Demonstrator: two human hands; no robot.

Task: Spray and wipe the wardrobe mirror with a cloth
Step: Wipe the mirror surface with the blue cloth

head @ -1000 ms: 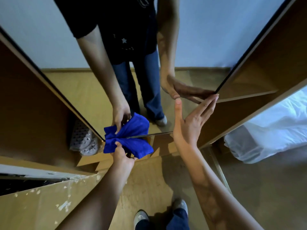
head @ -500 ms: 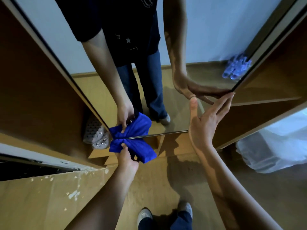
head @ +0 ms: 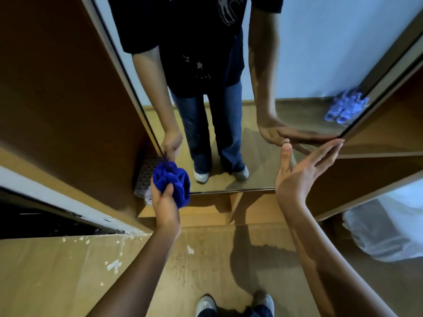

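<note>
The wardrobe mirror [head: 297,53] fills the middle of the head view and reflects a person's torso, legs and arms. My left hand [head: 163,202] grips a bunched blue cloth [head: 175,180] and holds it against the mirror's lower left corner, at its dark left edge. My right hand [head: 302,172] is flat with straight fingers; the thumb tip and fingertips touch the glass near the mirror's right edge. No spray bottle is in view.
Brown wardrobe panels [head: 57,92] flank the mirror, with a shelf [head: 377,154] to the right. A perforated grey item [head: 146,177] sits at the wardrobe's base on the left. White bedding [head: 389,227] lies at the right. My shoes [head: 206,305] stand on the wooden floor.
My left hand has slid the cloth left to the mirror's edge and bunched it tighter. The view has moved closer and tilted up. My right hand stays flat on the glass.
</note>
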